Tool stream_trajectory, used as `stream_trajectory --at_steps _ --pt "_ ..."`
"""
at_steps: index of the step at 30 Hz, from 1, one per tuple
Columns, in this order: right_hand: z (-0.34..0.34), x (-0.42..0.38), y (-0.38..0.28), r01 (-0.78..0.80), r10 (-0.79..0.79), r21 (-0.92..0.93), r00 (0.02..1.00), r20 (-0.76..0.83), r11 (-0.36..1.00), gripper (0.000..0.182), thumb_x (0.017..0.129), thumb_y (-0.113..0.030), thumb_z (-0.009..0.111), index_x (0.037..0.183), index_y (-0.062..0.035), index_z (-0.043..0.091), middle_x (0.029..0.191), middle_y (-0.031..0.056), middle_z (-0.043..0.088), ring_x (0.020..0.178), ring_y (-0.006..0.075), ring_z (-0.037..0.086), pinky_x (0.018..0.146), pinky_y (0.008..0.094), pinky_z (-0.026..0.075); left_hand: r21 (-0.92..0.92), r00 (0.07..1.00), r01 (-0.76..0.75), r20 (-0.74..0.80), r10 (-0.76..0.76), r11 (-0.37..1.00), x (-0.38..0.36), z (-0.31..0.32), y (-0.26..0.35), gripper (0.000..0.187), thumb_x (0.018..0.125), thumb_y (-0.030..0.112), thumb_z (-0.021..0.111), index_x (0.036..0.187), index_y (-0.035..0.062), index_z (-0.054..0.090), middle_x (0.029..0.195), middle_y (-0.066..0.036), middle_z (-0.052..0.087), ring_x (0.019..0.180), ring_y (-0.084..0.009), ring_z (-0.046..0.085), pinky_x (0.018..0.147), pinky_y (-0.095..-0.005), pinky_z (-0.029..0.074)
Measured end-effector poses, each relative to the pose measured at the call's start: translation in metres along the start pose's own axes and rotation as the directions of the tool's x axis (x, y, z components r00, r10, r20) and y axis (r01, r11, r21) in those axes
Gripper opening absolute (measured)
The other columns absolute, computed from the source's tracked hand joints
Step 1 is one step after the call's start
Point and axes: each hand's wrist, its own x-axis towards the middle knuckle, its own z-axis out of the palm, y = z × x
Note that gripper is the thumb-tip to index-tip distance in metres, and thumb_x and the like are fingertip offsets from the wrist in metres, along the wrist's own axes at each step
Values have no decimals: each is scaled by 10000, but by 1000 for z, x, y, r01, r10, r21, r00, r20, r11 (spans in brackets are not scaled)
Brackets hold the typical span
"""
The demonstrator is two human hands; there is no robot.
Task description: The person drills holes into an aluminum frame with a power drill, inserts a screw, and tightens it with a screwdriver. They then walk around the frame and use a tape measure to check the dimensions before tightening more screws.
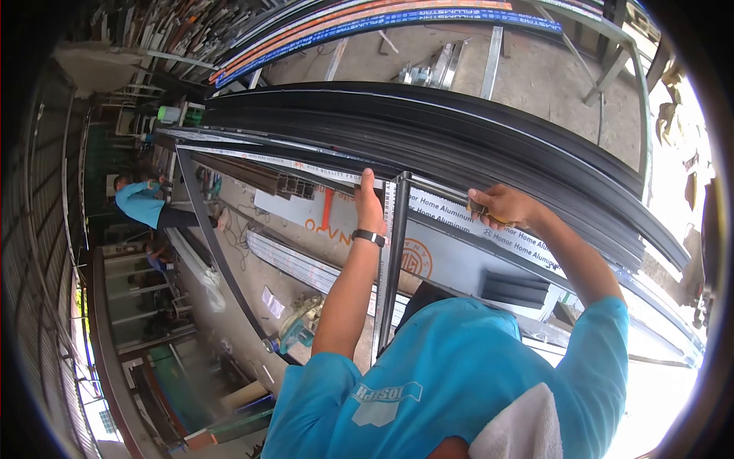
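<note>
A dark aluminium frame (218, 245) with white printed film along its edges stretches in front of me. My left hand (368, 206), with a black band at the wrist, is at its rail, thumb lying over the film-covered edge. The other fingers are hidden behind the rail; the hand appears closed around it. Just right of that hand, a dark upright bar (394, 252) meets the rail at a corner. My right hand (505, 205) is closed around a small yellow-and-black tape measure (498, 220). A thin strip, apparently its blade, runs from there towards the corner.
Long black profiles (459, 141) lie stacked beyond the frame. Blue and orange wrapped bars (382, 27) rest on a rack farther back. A teal power saw (300, 333) stands on the floor at lower left. Another person (141, 203) bends at work on the left.
</note>
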Motion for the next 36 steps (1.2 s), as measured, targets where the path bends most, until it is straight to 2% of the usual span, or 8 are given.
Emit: stream_trajectory --at_steps 5,12,18,21,24,29,32,36 --pt "10 -1 17 454 -747 -679 631 -212 577 572 1047 -570 556 900 -42 718 634 18 602 553 98 568 465 248 437 6 1000 7 -12 -7 1000 -2 2 3 974 949 597 648 1501 -129 307 1507 -247 434 1395 -310 454 1183 -404 360" --pt "-7 3 -1 -58 46 102 992 118 993 499 984 -509 694 940 -13 709 748 94 696 641 188 679 582 345 543 10 1000 -5 7 5 1000 -5 4 6 1026 926 626 663 1512 -127 284 1498 -255 430 1387 -315 455 1174 -405 366" --pt "7 -1 15 405 -711 -714 679 -183 571 385 979 -431 736 995 -49 696 693 15 613 575 84 564 487 223 441 36 1000 -1 -16 2 999 -3 2 3 1062 908 649 666 1523 -124 275 1509 -263 415 1405 -327 433 1182 -412 354" --pt "-3 -1 -1 -48 1 280 986 167 959 368 982 -409 738 996 -44 693 693 17 613 589 100 572 495 237 452 34 1000 20 -20 -19 999 -7 5 7 1065 915 649 652 1533 -126 262 1526 -270 404 1418 -335 421 1187 -420 347" --pt "-10 3 -4 -96 45 221 973 226 970 378 986 -410 731 1023 -37 680 724 22 625 598 101 572 495 233 451 47 999 31 -24 -30 998 -1 0 2 1058 925 645 636 1541 -129 259 1540 -273 394 1428 -340 413 1191 -424 342" --pt "9 -12 3 384 -856 -883 515 -39 271 303 1023 -334 679 1158 -67 635 811 22 672 686 211 648 585 344 527 37 1000 10 -4 -9 999 2 -3 -1 1027 934 623 635 1537 -129 282 1551 -272 388 1428 -337 413 1196 -419 336" --pt "5 -8 -4 381 -394 -240 919 -7 893 304 1028 -350 674 1163 -80 636 770 21 647 649 164 628 552 310 511 6 999 10 32 -10 1000 5 -3 0 1021 933 610 644 1538 -128 280 1549 -266 394 1428 -332 415 1197 -410 333" --pt "-10 3 -10 -23 -34 220 968 250 975 281 1033 -383 669 1167 -138 634 707 2 583 571 53 536 498 219 437 3 1000 11 7 -11 1000 6 -3 -1 1031 929 603 656 1543 -127 264 1551 -257 397 1431 -326 415 1200 -403 328"
